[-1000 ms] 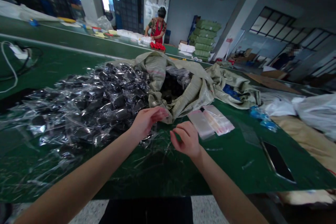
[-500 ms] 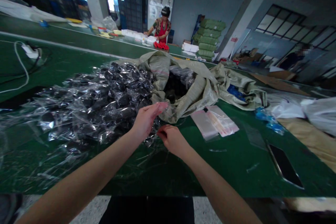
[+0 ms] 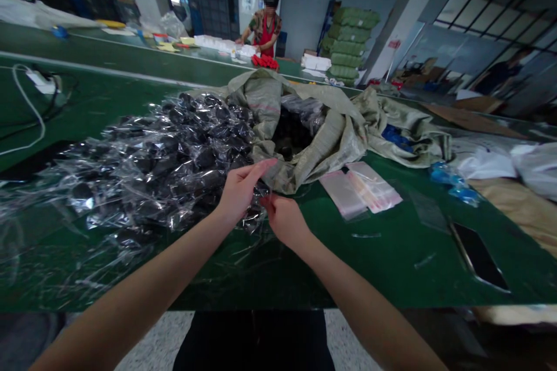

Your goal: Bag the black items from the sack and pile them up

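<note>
1. At the middle of the green table (image 3: 304,287), the left hand (image 3: 239,190) is positioned at the right end of the pile of wrapped black pieces (image 3: 174,151). Its fingers lie straight and close together; whether it grips anything cannot be told.
2. The right hand (image 3: 285,217) is just to the right, fingers curled inward. Glossy film (image 3: 260,191) shows between the hands; whether either pinches it cannot be told.
3. On the far side of both hands, the woven sack (image 3: 322,145) lies with its mouth open toward the near side, dark contents visible.
4. Right of the hands, packs of clear bags (image 3: 343,196) lie flat.
5. Farther right, a phone (image 3: 478,258) rests on the table.
</note>
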Demonstrator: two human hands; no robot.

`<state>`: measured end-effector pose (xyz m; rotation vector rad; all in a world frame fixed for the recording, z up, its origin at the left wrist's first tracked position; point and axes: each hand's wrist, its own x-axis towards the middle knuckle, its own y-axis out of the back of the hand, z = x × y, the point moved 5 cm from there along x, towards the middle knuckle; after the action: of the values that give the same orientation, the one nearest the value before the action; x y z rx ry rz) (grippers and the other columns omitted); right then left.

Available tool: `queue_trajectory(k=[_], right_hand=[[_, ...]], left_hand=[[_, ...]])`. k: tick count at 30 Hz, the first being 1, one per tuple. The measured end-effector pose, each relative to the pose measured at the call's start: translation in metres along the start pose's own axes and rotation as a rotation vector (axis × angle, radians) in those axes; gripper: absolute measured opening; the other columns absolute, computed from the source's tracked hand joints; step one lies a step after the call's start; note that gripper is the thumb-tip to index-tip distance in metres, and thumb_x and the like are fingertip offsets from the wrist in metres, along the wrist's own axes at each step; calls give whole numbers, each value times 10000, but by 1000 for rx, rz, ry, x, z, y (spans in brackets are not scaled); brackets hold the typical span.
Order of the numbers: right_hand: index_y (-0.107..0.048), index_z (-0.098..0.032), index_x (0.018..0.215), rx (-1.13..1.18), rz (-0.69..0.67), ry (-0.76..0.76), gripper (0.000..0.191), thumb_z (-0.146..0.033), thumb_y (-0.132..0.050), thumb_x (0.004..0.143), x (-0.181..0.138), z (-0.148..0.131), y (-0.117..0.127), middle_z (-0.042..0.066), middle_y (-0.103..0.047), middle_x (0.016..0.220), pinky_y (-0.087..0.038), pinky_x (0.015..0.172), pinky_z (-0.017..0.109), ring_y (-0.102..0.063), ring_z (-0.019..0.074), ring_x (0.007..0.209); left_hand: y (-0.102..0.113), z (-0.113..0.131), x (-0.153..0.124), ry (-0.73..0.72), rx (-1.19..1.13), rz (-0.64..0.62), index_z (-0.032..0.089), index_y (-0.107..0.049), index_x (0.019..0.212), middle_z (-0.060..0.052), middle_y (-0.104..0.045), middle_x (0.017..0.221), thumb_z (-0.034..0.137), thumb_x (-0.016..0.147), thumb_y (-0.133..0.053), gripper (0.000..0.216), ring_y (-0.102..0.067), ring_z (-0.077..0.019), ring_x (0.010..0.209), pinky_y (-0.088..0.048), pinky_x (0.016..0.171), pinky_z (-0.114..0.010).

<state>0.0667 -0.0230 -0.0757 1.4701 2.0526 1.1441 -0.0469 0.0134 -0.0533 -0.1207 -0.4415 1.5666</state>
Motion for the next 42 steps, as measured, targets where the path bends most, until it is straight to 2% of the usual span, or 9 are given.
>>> queue_trajectory(k=[3,6,11,15,20,23,32,38,42], right_hand=[[-613,-139,1238,-30,-238,231,422,-226,-663,828,-16,-9,0,167,-635,1241,-500,883,326,-675,214,944],[-534,-113,1329,90,-52,178,585,-309,-708,805,-15,-10,10,164,-631,1249,-518,868,338,-668,218,945],[-686,-176,1056,177,144,181,190,-210,-613,884,-5,-13,3,58,-732,967,-524,814,285,-677,174,874],[-714,-192,996,-112,-128,334,202,-144,-542,902,-16,-16,-7,80,-722,1070,-523,816,282,-694,182,918],[-377,-121,1470,-346,-275,328,793,-332,-702,778,-38,-21,19,245,-404,1501,-551,765,365,-696,298,986],[-508,-127,1364,-288,-201,277,683,-571,-591,853,-39,-28,29,222,-570,1351,-544,784,399,-684,319,1004],[-697,-174,951,191,-27,116,200,-348,-603,921,-10,-14,5,35,-756,904,-510,748,260,-696,163,786],[-640,-157,1210,-274,-195,219,341,-127,-572,877,-17,-6,9,132,-743,1017,-490,698,305,-706,233,824],[-721,-185,890,-354,-81,161,315,-440,-544,940,-18,-10,29,88,-708,777,-453,622,300,-662,207,685]], left_hand=[[6,10,7,-78,25,34,222,-800,878,-53,-753,1083,445,772,-726,258,-621,-257,1174,-432,1064,-379],[-1,8,6,-73,21,15,229,-796,877,-37,-751,1088,431,801,-694,239,-620,-240,1176,-444,1054,-357],[-14,-5,2,-3,18,20,231,-791,889,-26,-753,1072,446,797,-692,254,-627,-232,1163,-471,1020,-329],[-8,-1,9,-42,58,16,214,-794,865,-46,-760,1044,429,790,-703,245,-644,-244,1124,-476,1002,-354],[4,19,20,-109,209,58,186,-795,848,-62,-768,995,409,788,-704,249,-678,-229,1018,-494,953,-334],[0,23,21,-103,267,42,180,-797,859,-60,-769,980,392,792,-698,243,-684,-225,993,-502,939,-322],[-24,6,10,-8,69,5,196,-793,834,-57,-770,967,371,785,-701,204,-687,-252,1017,-532,888,-338],[-11,20,21,-105,205,21,190,-795,823,-61,-771,947,362,812,-664,217,-696,-219,952,-527,851,-309],[-8,24,25,-117,370,34,200,-801,818,-29,-775,901,338,783,-695,178,-693,-212,916,-521,848,-293]])
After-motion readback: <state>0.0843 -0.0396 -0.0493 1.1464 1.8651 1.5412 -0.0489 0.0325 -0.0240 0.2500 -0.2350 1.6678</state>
